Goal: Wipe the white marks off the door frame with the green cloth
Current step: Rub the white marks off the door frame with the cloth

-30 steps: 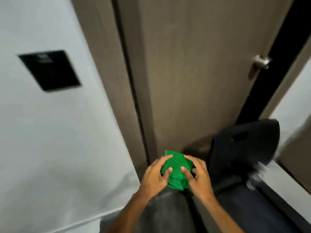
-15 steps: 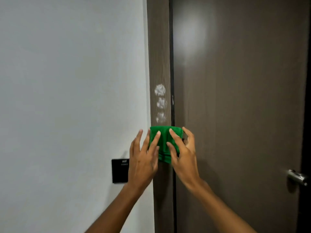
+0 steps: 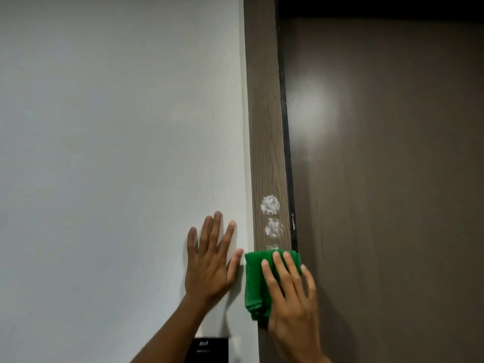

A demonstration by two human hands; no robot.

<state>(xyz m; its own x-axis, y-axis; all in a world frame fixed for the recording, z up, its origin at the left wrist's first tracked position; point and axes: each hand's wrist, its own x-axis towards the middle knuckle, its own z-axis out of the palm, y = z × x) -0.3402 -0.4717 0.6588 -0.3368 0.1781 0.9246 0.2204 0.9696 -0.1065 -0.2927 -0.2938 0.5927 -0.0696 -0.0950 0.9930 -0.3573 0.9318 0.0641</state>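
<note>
We face a pale wall (image 3: 104, 127) and a brown door (image 3: 392, 179), with the wood-grain door frame (image 3: 267, 127) upright between them. Our left hand (image 3: 209, 268) lies flat on the wall, fingers spread, while our right hand (image 3: 293, 305), fingers extended, presses the folded green cloth (image 3: 255, 281) flat against the frame. Just above the cloth's top edge sit the white marks (image 3: 271, 205), stacked vertically.

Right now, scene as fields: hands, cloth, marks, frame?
left hand: flat on white wall, fingers spread, holds nothing
right hand: pressing cloth against frame
cloth: green, folded, top edge just below marks
marks: two white blotches clear, a third partly under cloth
frame: brown woodgrain, between wall and door
</note>
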